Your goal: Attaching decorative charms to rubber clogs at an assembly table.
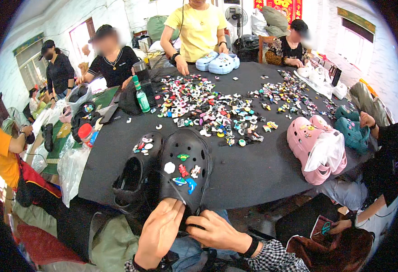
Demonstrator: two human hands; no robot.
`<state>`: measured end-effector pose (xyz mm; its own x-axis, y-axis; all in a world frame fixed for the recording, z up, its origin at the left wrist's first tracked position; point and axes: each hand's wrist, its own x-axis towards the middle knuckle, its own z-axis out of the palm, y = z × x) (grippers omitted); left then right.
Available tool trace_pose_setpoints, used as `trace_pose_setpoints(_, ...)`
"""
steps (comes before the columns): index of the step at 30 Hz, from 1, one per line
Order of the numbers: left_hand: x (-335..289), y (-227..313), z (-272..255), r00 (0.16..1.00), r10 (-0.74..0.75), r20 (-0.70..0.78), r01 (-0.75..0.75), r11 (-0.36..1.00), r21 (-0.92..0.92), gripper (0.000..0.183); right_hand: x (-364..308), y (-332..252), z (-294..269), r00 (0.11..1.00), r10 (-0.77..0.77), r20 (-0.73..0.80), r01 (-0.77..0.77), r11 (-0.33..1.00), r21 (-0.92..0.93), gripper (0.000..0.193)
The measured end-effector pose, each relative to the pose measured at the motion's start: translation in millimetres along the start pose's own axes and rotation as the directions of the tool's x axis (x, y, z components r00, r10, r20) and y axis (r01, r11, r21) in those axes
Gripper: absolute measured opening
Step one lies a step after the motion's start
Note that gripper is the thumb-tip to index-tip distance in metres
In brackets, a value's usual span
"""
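Observation:
A black clog with several charms on its toe stands at the near table edge, its heel toward me. My left hand has its fingers pressed together at the clog's opening. A thin, light-coloured rod shows by those fingertips; whether I grip it is unclear. With bent fingers, my right hand closes on the clog's heel side; its fingertips are partly hidden. Just left of this clog is a second black clog, also with charms on its toe.
Loose charms lie heaped across the black table. A green bottle stands at left. Pink clogs, teal clogs and pale blue clogs rest around the table. Several people work nearby, including a person in yellow opposite.

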<state>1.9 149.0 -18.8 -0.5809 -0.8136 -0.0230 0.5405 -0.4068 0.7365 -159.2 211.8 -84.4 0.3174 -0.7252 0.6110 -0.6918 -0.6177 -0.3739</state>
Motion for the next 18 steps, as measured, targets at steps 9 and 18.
trace_pose_setpoints(9, 30.0, -20.9, -0.3, 0.989, -0.118, -0.094, 0.098, 0.976, -0.192, 0.039, -2.4, -6.4, -14.2, 0.988, -0.053, 0.144, 0.027, 0.984, 0.176, 0.022)
trace_pose_setpoints(18, 39.5, -22.0, -15.9, 0.97, -0.208, -0.128, 0.177, 0.96, -0.218, 0.034, 61.5, 18.4, -121.3, 0.954, 0.062, 0.295, -0.075, 0.997, 0.033, 0.03)
